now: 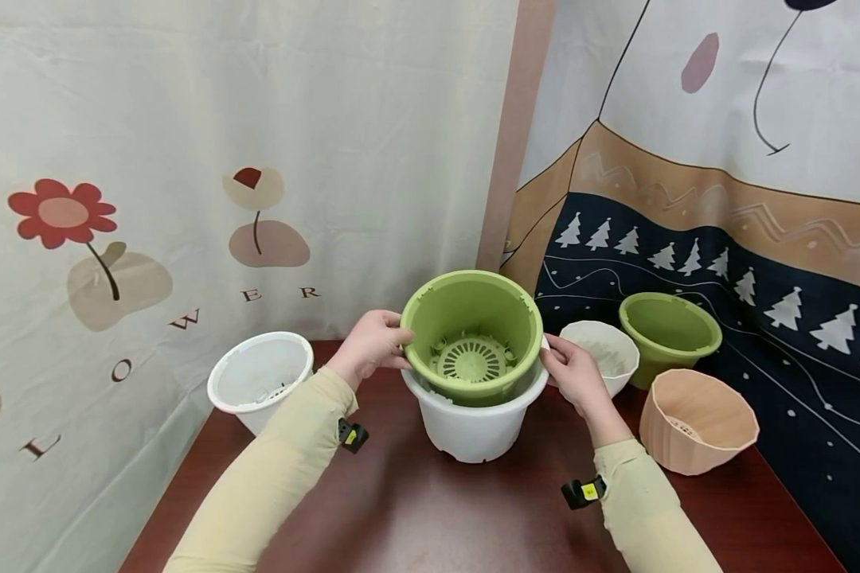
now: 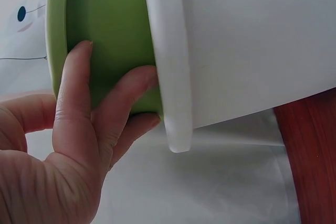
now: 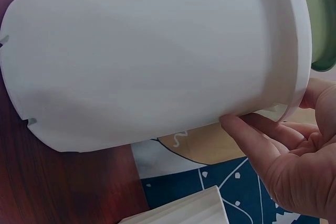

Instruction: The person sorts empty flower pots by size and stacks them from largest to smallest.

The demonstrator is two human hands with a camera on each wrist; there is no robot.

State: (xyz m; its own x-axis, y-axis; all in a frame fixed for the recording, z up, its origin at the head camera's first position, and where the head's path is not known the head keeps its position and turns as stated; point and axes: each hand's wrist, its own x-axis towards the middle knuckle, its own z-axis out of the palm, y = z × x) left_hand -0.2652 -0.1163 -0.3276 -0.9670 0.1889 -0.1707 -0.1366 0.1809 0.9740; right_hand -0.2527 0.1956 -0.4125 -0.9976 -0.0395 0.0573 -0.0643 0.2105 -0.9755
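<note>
A green flowerpot [image 1: 473, 326] with a slotted base sits partly inside a white flowerpot [image 1: 473, 434], its rim raised above the white one. My left hand [image 1: 373, 346] pinches the green pot's rim, several fingers lying along its outer wall in the left wrist view, some right at the white rim [image 2: 170, 61]. On the other side my right hand [image 1: 576, 370] holds the white pot's rim, with one finger stretched along the wall below it in the right wrist view. The white pot's lower edge has small notches [image 3: 31, 121].
Another white pot [image 1: 240, 370] stands at the left edge of the brown table [image 1: 437, 517]. To the right are a small white faceted pot [image 1: 619, 350], a second green pot [image 1: 670, 330] and a peach fluted pot [image 1: 698, 418]. Printed curtains [image 1: 401, 159] hang behind.
</note>
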